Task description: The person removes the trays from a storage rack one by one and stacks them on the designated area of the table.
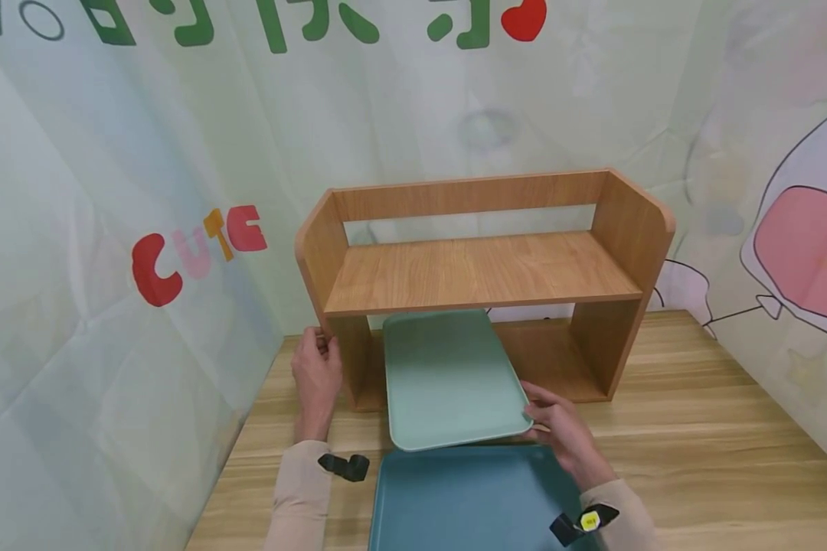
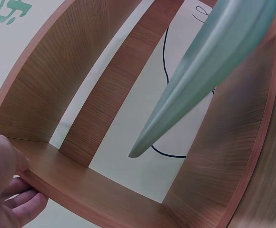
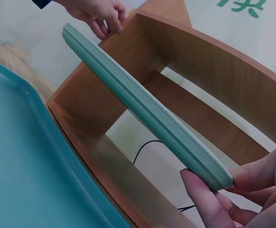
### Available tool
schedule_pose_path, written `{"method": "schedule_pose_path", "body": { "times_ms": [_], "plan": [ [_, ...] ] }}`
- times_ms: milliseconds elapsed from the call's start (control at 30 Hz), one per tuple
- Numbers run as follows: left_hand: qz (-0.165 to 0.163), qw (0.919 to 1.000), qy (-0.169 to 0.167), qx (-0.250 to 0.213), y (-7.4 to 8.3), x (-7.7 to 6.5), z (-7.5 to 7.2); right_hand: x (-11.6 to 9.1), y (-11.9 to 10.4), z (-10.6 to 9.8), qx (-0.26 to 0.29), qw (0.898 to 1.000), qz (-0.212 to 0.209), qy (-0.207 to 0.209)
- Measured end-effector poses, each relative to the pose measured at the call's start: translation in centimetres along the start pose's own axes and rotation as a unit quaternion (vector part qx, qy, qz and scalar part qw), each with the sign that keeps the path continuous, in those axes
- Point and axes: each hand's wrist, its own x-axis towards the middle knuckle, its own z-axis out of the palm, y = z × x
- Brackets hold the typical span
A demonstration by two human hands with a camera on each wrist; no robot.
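A light green tray (image 1: 455, 383) slants into the lower compartment of a wooden shelf (image 1: 482, 268), its near end sticking out in front. My right hand (image 1: 563, 430) pinches the tray's near right corner between thumb and fingers, seen closely in the right wrist view, where the tray (image 3: 147, 107) appears edge-on. With my left hand (image 1: 317, 375) I grip the front edge of the shelf's left side panel; in the left wrist view the thumb and fingers (image 2: 26, 206) wrap that edge. Below the green tray, a larger blue tray (image 1: 469, 497) lies on the table.
The wooden table (image 1: 696, 428) extends to both sides of the shelf. A printed cloth backdrop (image 1: 145, 153) with letters and drawings hangs behind and at the sides. The shelf's upper board (image 1: 482, 268) sits above the green tray.
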Motion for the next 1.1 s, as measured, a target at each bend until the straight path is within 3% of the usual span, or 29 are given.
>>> {"method": "schedule_pose_path", "body": {
  "times_ms": [733,1100],
  "plan": [
    [-0.002,1.0,0.001,0.0,-0.1,-0.1,0.1,-1.5,-0.1,-2.5,-0.004,1.0,0.006,0.025],
    [-0.006,1.0,-0.005,0.004,-0.1,-0.1,0.0,-1.7,-0.1,-3.2,-0.013,1.0,0.0,0.017]
  ]
}}
